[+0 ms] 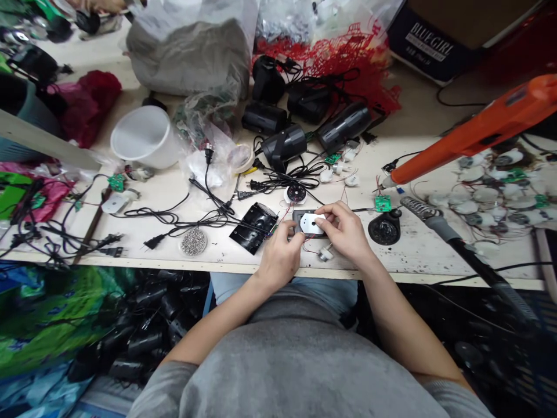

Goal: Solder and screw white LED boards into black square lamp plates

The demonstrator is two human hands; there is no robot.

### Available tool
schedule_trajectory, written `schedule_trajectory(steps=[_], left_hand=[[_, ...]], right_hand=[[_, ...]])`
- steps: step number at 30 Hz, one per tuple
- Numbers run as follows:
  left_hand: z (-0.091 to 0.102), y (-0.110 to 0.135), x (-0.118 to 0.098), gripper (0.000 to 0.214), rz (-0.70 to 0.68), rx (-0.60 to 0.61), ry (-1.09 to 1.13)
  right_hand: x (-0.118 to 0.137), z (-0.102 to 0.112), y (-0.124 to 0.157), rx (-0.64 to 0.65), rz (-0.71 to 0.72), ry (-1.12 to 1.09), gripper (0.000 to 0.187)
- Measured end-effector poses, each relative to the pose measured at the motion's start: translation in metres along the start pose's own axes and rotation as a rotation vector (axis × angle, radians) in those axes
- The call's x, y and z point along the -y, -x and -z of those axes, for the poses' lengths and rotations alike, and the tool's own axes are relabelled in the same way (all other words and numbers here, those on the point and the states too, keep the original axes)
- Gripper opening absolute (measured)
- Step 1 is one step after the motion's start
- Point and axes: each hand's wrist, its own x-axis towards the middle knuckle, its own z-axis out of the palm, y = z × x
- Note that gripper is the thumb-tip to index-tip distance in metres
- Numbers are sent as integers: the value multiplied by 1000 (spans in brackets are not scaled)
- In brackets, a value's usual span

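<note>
Left hand (281,256) and right hand (344,232) both pinching a white plastic disc (311,223) against a flat black casing (296,216), just above the front edge of the white counter (130,255). Farther out, black cylindrical housings (284,145) grouped, apparently assembled; wired white discs (487,194) heaped loose at right.

Right at the front edge of the counter (130,261), the two hands are working close together! The left hand (281,259) comes in low, wrist angled, left fingers (290,229) curled up and inward. The right hand (346,233) is arched over from the other side, right fingers (331,216) pinching down and in. The left forearm (213,325) and right forearm (400,313) angle in from the elbows, converging on the middle.
</note>
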Motion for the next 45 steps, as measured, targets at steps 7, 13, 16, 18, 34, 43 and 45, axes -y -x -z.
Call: schedule_trajectory(steps=[7,13,16,18,34,43,45], left_hand=[[-5,7,5,32,-129,-12,-54],[1,1,3,29,-193,57,-65],[4,-2,2,26,-236,103,-98],[7,-3,2,25,-311,140,-109],[-1,-18,9,13,-286,-137,-89],[-3,-26,3,18,-174,-112,-201],[-3,-25,1,18,-182,-109,-202]], right_hand=[[-1,-1,-2,38,28,0,12],[-2,-4,2,17,100,83,11],[-4,-6,4,8,142,134,14],[-5,-7,4,5,159,160,15],[-3,-5,5,79,120,76,16],[0,-4,9,-13,117,100,13],[10,5,8,-211,128,131,16]])
